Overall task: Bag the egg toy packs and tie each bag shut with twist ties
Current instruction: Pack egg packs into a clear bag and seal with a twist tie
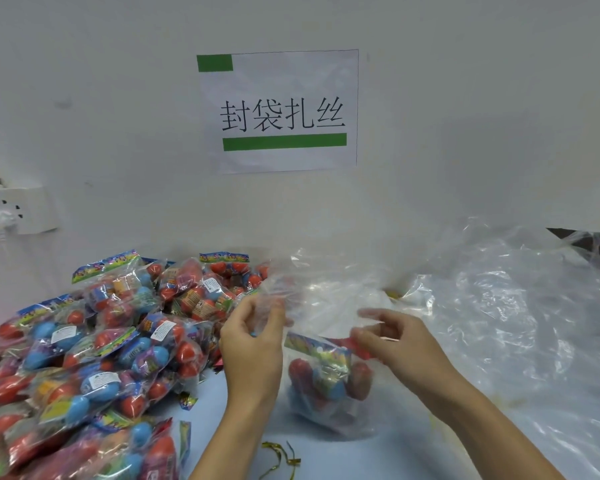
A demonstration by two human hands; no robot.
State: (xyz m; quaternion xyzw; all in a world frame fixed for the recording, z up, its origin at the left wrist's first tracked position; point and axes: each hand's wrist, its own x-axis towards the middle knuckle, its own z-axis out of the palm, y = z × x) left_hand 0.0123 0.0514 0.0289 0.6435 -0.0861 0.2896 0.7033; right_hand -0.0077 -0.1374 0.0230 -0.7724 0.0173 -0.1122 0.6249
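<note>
Gold metallic twist ties [280, 459], thin and crinkled, are lying on the pale blue bench [413, 455] nearest the camera, between the two forearms. Just beyond them, a clear, glossy plastic bag [329, 407] is standing on the bench with one egg toy pack [326, 372] inside; the pack is showing rounded red and blue eggs under a printed foil header. Left hand [250, 344] is pinching the bag's thin film mouth between curled fingers and thumb. Right hand [395, 341] is gripping the opposite edge of the film with fingers curled. Left of the hands, a loose pile of egg toy packs [94, 358] is covering the bench. To the right, crumpled clear bags [506, 323] are heaping up. Behind, a white paper sign [279, 110] with green bars is hanging on the wall.
</note>
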